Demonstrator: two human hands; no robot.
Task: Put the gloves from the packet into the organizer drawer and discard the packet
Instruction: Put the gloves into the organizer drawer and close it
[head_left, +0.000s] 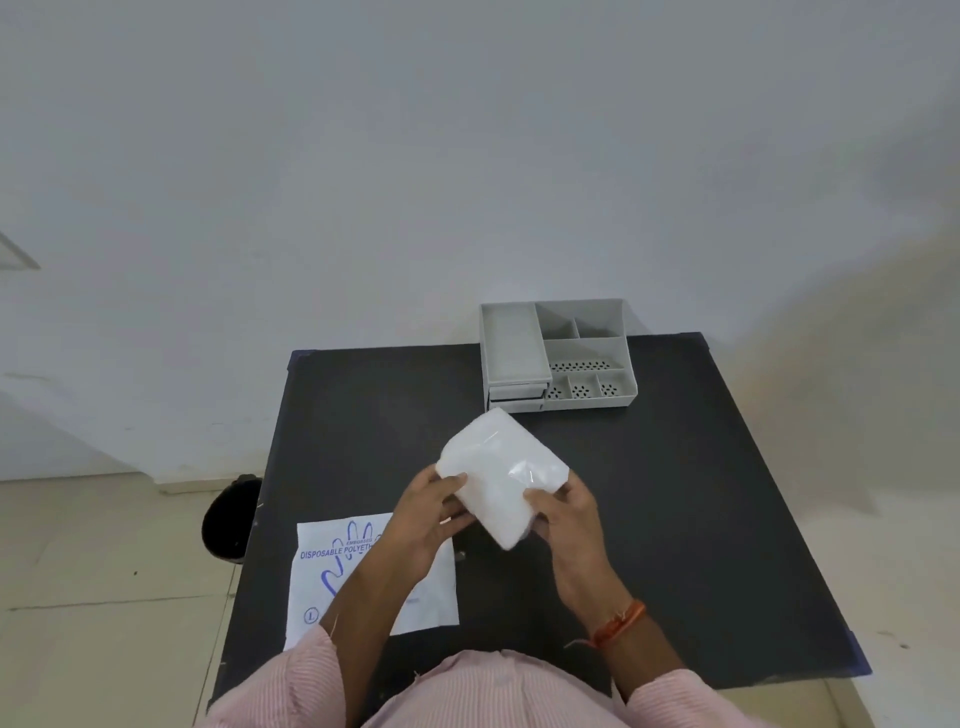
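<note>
Over the middle of the black table (701, 493), both hands grip a white stack of gloves (501, 475), left hand (426, 512) and right hand (563, 512) closed on its near end. Empty packet (358, 577) lies flat under the left forearm; the grey organizer (558, 356) sits further back with its top drawer (514, 345) pulled open.

Pink fine-striped shirt (467, 696), sleeves rolled, orange thread band (621, 621) on rt wrist
</note>
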